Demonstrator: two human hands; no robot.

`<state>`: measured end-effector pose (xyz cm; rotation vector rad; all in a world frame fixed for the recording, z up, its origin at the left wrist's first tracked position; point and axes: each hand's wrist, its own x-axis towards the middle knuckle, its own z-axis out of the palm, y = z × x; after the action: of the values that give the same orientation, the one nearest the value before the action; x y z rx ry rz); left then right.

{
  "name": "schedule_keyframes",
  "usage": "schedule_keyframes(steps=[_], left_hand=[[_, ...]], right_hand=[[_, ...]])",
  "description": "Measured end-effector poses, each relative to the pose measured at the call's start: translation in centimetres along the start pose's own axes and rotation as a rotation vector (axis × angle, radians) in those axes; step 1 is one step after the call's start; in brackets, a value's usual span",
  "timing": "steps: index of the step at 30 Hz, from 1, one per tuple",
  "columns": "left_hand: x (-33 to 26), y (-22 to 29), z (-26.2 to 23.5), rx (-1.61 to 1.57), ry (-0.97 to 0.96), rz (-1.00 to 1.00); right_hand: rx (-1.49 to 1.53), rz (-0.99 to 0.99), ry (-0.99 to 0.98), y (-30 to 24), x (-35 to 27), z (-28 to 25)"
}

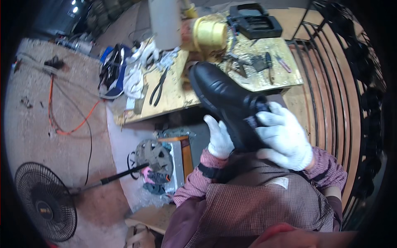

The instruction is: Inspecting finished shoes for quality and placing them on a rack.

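A black leather boot [223, 89] is held up in front of my lap, toe pointing away and to the left, toward the workbench. My right hand [285, 138], in a white knit glove, has its fingers closed over the boot's opening at the near right end. Against the sole side, my left hand [220, 138] in a matching glove supports the boot. Its thumb sticks up and the other fingers are partly hidden behind the boot. Beyond the toe stands a yellow cylindrical machine part [210, 34], partly wrapped and dusty.
On the workbench [175, 96] lie black-handled pliers [159, 87], crumpled white cloths [134, 80], a brush [269, 68] and a black tray [254, 20]. A metal rack [318, 82] lines the right side. A standing fan [45, 202] is at lower left, with an orange cord [66, 132] beyond.
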<state>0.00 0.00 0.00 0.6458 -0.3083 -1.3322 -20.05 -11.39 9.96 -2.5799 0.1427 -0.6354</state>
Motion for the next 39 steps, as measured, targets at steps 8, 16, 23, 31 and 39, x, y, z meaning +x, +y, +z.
schedule_keyframes(steps=[8, 16, 23, 31, 39], left_hand=[[2.4, 3.4, -5.3, -0.045, 0.53, 0.297], [10.2, 8.9, -6.6, -0.074, 0.642, 0.431], [12.0, 10.2, -13.0, -0.151, 0.543, 0.403], [11.4, 8.1, -12.1, -0.31, 0.384, 0.182], [11.5, 8.9, -10.9, -0.301, 0.347, 0.114]], right_hand=[[-0.048, 0.011, -0.022, 1.1, 1.5, 2.1], [-0.117, 0.589, 0.183, 4.1, -6.0, 0.7], [-0.165, 0.595, 0.124, 5.5, -7.2, 1.5], [-0.186, 0.479, 0.071, 6.4, -5.1, 1.7], [-0.259, 0.417, 0.008, 6.2, -5.9, 2.0]])
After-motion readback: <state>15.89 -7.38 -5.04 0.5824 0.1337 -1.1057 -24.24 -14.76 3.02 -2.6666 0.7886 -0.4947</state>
